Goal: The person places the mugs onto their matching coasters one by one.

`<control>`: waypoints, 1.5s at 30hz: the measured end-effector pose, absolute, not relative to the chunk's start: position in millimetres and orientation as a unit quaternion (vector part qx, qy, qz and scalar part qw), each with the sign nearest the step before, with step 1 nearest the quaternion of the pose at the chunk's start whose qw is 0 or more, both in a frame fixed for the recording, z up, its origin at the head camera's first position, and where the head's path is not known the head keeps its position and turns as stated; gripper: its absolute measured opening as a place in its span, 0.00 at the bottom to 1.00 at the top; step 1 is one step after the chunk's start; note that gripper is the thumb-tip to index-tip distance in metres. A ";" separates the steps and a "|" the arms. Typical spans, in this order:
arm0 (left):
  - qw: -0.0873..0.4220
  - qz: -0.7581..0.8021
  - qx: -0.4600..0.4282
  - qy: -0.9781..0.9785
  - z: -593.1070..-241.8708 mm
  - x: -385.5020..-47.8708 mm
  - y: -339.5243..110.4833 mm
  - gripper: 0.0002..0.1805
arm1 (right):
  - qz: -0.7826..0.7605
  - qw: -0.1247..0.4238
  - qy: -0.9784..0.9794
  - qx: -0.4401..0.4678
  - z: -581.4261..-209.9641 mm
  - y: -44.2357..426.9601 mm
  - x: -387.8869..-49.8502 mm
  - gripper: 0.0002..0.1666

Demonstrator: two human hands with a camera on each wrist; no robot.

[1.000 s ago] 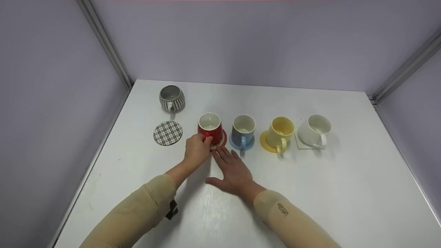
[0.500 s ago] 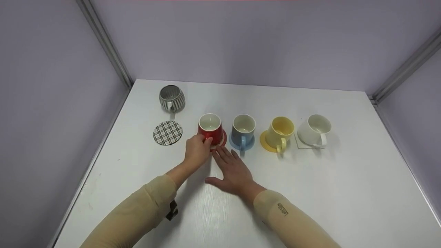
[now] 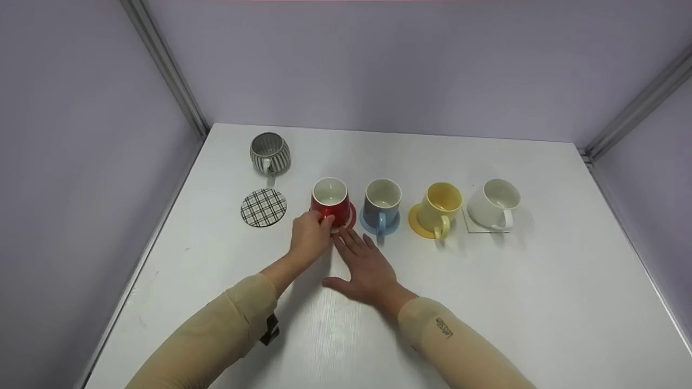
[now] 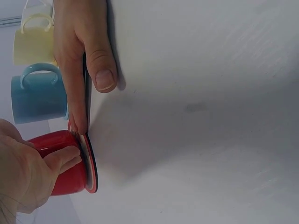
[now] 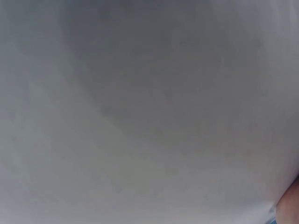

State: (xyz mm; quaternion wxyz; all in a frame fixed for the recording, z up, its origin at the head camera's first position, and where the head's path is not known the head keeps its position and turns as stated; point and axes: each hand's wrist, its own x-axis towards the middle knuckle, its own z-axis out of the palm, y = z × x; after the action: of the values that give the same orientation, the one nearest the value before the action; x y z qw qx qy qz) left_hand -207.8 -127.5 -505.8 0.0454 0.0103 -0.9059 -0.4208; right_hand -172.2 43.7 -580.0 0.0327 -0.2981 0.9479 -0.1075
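Observation:
A red mug (image 3: pixel 337 209) with a white inside stands upright on a red-rimmed round coaster (image 3: pixel 352 219). My left hand (image 3: pixel 310 236) grips it at its near side, thumb and fingers curled there; the left wrist view shows this grip from the side. The mug's handle is hidden by that hand. With fingers straight and spread, my right hand (image 3: pixel 367 269) lies low over the table, its fingertips touching the near edge of the red coaster. Just right of the red mug is a blue mug (image 3: pixel 381 208) on a blue coaster (image 3: pixel 397 224).
Farther right stand a yellow mug (image 3: pixel 439 208) on a yellow coaster (image 3: pixel 416 221) and a white mug (image 3: pixel 493 205) on a square white coaster (image 3: pixel 471 228). At left, a striped mug (image 3: pixel 278 156) stands behind a checked round coaster (image 3: pixel 263 208). Walls border the white table (image 3: pixel 540 302).

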 end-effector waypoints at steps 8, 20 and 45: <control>0.045 -0.420 0.007 -0.906 -508.6 -204.9 -129.7 0.15 | -0.114 0.036 0.947 -0.299 -581.6 41.3 -170.5 0.60; 0.042 -0.431 0.011 -0.901 -506.9 -205.9 -125.6 0.15 | -0.104 0.034 0.949 -0.297 -577.1 45.1 -171.4 0.60; 0.048 -0.438 0.002 -0.898 -509.3 -203.5 -125.1 0.15 | -0.112 0.029 0.947 -0.298 -579.2 45.3 -172.8 0.60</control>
State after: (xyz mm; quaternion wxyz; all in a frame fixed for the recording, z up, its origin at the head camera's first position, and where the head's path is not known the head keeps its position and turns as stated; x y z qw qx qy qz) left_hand -203.5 -125.1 -509.3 0.0481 0.0023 -0.8977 -0.4379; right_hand -172.8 45.3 -579.2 0.0289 -0.2981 0.9475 -0.1121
